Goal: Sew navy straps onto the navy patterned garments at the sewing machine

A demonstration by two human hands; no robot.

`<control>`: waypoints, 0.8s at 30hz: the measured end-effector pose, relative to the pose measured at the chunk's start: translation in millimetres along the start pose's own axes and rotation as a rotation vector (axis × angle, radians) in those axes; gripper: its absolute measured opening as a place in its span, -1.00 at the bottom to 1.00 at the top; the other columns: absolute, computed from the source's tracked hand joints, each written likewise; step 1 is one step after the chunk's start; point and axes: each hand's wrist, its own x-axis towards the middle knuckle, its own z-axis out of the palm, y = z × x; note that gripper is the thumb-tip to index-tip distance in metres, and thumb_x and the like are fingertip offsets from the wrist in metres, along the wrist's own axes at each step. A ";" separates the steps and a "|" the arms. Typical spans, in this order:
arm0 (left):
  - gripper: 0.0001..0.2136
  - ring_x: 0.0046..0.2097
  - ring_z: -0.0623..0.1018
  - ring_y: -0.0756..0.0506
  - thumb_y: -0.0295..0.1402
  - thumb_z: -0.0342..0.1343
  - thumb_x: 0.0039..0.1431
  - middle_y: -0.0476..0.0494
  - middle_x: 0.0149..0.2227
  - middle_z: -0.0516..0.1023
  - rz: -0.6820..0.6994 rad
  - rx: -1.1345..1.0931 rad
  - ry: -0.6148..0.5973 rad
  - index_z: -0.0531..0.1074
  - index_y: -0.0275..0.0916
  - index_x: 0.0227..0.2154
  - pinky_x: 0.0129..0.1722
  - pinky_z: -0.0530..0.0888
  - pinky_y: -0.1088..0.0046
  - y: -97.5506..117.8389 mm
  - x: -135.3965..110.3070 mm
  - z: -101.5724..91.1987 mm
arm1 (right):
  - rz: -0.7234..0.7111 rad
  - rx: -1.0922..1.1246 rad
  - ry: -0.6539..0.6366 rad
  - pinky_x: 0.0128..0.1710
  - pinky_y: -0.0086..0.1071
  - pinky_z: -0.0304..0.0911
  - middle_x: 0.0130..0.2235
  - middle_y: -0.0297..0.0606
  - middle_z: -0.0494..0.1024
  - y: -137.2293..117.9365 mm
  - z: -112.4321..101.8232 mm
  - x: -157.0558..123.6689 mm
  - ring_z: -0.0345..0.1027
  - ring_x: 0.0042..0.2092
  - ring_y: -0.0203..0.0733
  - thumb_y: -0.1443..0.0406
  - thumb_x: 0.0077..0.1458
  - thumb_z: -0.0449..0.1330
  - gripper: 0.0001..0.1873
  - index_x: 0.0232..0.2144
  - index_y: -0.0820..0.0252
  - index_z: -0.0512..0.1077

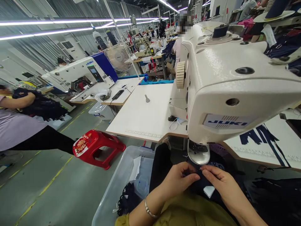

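Note:
My left hand (180, 179) is closed, thumb and fingers pinched at dark navy cloth (197, 185) just below the sewing machine's head. Facing it, my right hand (219, 180) also pinches at the cloth, its fingertips close to my left thumb. Exactly what lies between the fingertips is too small and dark to make out. Directly above them sits a rounded metal plate (199, 156) under the white JUKI sewing machine (235, 94). A small white tag (208, 191) lies on the cloth between my hands.
A white worktable (141, 116) extends left of the machine, with a small metal piece (147, 99) on it. Dark strips (261, 135) lie on the right table. A clear plastic bin (110, 185) stands beside my leg, near a red stool (97, 146). A person (21, 125) handles dark garments at left.

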 end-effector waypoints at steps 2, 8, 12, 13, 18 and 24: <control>-0.78 -0.35 0.50 0.02 -0.25 0.14 0.25 -0.06 -0.36 0.55 -0.034 -0.063 0.033 0.48 -0.34 -0.28 -0.40 0.38 0.63 -0.8 2.5 6.1 | 0.013 0.049 0.019 -0.07 -0.28 0.40 -0.14 -0.17 0.64 2.5 4.8 -1.9 0.48 -0.07 0.05 -0.05 -0.05 0.29 -0.58 -0.27 0.10 0.62; -0.90 -0.36 0.47 0.03 -0.38 0.20 0.17 -0.02 -0.40 0.51 -0.038 -0.135 0.076 0.48 -0.32 -0.38 -0.35 0.37 0.62 4.7 4.6 5.6 | -0.127 -0.006 -0.015 -0.15 -0.35 0.41 -0.20 -0.19 0.61 -2.6 2.1 -4.9 0.47 -0.13 -0.02 -0.02 0.02 0.26 -0.65 -0.36 0.09 0.61; -0.97 -0.36 0.46 0.04 -0.46 0.20 0.11 0.00 -0.41 0.48 0.002 -0.073 0.077 0.49 -0.28 -0.43 -0.36 0.35 0.62 12.4 2.5 5.8 | -0.195 0.006 -0.111 -0.03 -0.31 0.34 -0.08 -0.17 0.56 -10.7 -1.5 -6.2 0.41 -0.03 -0.03 0.00 0.09 0.22 -0.64 -0.21 0.06 0.60; -0.96 -0.37 0.45 0.04 -0.49 0.21 0.09 0.01 -0.42 0.46 0.014 -0.044 0.079 0.49 -0.27 -0.45 -0.37 0.34 0.62 13.8 1.9 7.2 | -0.181 0.041 -0.120 -0.04 -0.31 0.35 -0.08 -0.17 0.55 -11.4 0.0 -7.3 0.41 -0.04 -0.04 0.01 0.05 0.26 -0.65 -0.22 0.06 0.60; -0.95 -0.40 0.44 0.02 -0.49 0.23 0.06 -0.01 -0.41 0.43 0.063 0.108 0.118 0.48 -0.26 -0.40 -0.42 0.30 0.58 17.9 -0.9 15.0 | 0.018 0.474 0.034 -0.25 -0.45 0.36 -0.31 -0.31 0.55 -2.9 17.8 -15.9 0.41 -0.24 -0.21 0.04 -0.09 0.38 -0.73 -0.38 0.04 0.56; -0.91 -0.37 0.44 -0.03 -0.41 0.09 0.25 -0.03 -0.42 0.41 0.266 0.413 0.139 0.41 -0.25 -0.38 -0.41 0.34 0.51 26.8 -4.9 15.7 | -0.026 0.522 -0.015 -0.15 -0.32 0.37 -0.29 -0.29 0.55 9.9 14.8 -19.8 0.43 -0.18 -0.13 0.09 -0.16 0.43 -0.67 -0.31 0.03 0.55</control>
